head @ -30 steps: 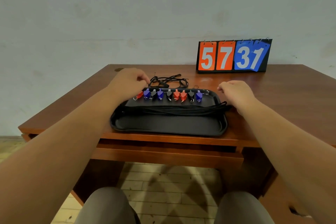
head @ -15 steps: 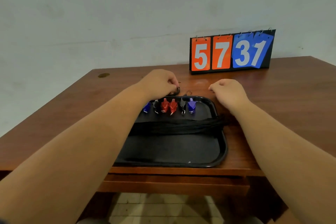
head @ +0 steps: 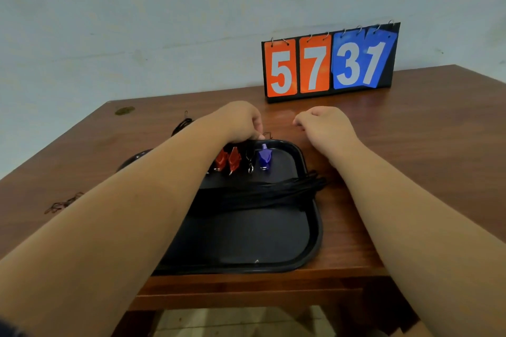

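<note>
Black lanyard (head: pixel 180 126) is pinched by the left hand (head: pixel 241 122) at the tray (head: pixel 319 230) rim; the right hand (head: pixel 325 127) rests fisted, empty.

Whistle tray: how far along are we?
Done: nothing clearly finished; one loose cord lies beyond the tray. In hand: left hand curls over something at its far rim. Left: red whistles, black whistle, blue whistle in the tray, lanyard bundle across it.

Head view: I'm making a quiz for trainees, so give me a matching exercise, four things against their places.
1 scoreboard
2 blue whistle
3 black cord bundle
4 right hand

A across the middle of the tray
B at the far edge of the table
C right of the tray's far corner
D rightmost in the tray's row

Pairs: 1-B, 2-D, 3-A, 4-C
</note>
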Motion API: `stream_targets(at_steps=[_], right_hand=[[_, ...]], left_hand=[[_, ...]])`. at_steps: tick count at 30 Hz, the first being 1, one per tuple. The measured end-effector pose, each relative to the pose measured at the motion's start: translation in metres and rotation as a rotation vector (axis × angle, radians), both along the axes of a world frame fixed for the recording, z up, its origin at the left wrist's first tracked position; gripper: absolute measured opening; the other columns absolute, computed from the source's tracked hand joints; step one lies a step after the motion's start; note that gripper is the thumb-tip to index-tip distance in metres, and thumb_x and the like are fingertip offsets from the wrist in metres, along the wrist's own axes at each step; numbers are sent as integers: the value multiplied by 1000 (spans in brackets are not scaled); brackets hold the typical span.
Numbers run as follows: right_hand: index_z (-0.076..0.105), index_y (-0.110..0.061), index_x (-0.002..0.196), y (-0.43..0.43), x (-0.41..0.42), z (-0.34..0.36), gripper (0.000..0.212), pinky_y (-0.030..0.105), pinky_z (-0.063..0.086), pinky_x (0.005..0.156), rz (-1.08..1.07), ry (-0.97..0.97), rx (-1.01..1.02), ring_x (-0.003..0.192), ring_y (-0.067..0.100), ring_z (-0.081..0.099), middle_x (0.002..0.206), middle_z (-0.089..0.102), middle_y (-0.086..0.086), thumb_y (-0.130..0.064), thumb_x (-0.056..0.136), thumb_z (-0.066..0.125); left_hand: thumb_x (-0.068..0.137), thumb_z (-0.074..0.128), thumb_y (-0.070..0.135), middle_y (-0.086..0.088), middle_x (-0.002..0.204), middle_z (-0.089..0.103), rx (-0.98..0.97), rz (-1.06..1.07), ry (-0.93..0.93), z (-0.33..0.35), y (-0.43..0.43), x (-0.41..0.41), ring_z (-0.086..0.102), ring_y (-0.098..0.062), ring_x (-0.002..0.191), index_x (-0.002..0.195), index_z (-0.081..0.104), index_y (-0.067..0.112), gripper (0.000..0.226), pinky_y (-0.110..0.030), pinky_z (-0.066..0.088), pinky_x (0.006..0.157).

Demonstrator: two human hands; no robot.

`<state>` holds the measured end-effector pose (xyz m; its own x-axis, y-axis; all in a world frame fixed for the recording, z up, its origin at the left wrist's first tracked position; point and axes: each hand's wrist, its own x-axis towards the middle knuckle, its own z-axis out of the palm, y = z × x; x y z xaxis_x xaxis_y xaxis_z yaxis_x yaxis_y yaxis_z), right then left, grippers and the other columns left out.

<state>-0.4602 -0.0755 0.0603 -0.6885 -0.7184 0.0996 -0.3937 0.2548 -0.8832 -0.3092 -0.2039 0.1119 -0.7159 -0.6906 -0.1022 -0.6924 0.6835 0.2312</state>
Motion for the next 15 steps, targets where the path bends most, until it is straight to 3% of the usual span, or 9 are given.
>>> stream_targets(at_steps=[5,8,11,13,15], right_hand=[[78,-28,88,1,0,0,19,37,52,88,19,3,-15,97,14,64,98,74,-7,-37,97,65],[81,-30,100,2,1,0,18,30,47,81,53,-32,-58,99,5,62,102,73,-13,-37,99,65],[79,-32,121,5,2,2,25,17,39,75,115,-65,-107,104,1,60,115,72,-15,-35,102,63],[73,-34,133,7,3,3,32,15,37,77,167,-91,-138,106,1,60,121,69,-14,-33,102,65],[71,-36,132,8,4,4,31,19,41,78,190,-136,-188,104,1,62,115,71,-12,-35,101,69]], left_hand=[[99,77,31,10,96,62,-19,26,208,-1,2,-9,59,-12,93,103,66,24,14,-31,43,80],[99,77,28,5,99,73,126,48,396,4,4,-14,72,-13,89,116,68,24,20,-30,60,74],[99,75,10,-5,103,77,304,21,588,14,11,-21,79,-18,93,128,70,12,29,-32,66,86],[98,74,2,-10,104,78,393,-15,705,19,15,-24,80,-20,94,120,73,9,23,-34,66,89],[98,74,-1,-13,105,78,475,-51,787,22,18,-26,81,-24,96,111,74,9,17,-37,66,92]])
